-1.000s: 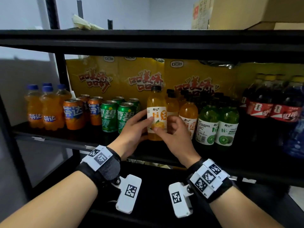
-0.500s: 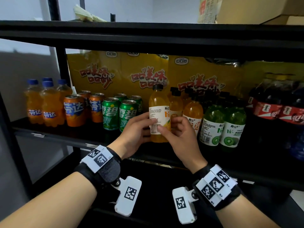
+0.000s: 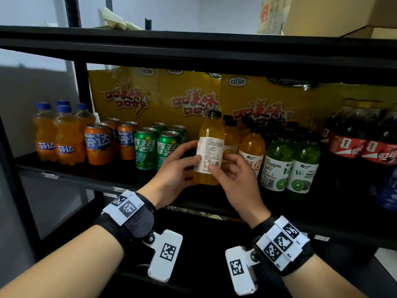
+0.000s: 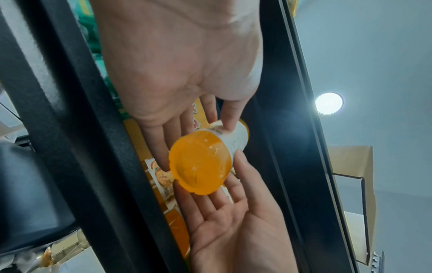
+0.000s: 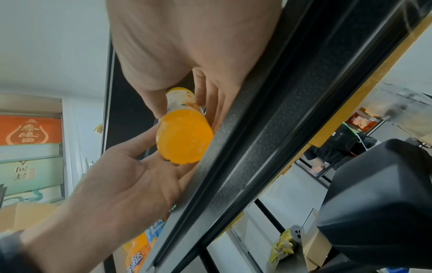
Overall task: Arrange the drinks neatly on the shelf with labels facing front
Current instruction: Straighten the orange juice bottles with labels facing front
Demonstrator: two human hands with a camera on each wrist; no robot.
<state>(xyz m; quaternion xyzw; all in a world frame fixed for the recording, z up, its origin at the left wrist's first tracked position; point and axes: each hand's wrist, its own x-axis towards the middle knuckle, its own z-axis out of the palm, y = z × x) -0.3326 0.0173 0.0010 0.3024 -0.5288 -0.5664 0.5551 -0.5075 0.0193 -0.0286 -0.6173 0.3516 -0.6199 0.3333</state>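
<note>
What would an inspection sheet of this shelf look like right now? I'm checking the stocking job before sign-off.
Surface: black metal shelf, drinks standing in rows along it.
Job's things: orange juice bottle held off the shelf, its fine-print side facing front, brand side turned away; Fanta bottles, Fanta cans, green Sprite cans, kiwi bottles and cola bottles stand upright.
Clutter: yellow cartons behind the drinks.
Grippers: left hand and right hand both pinch the juice bottle.
Cables: nothing seen.
Surroundings: cardboard boxes on the top shelf; ceiling light.
</note>
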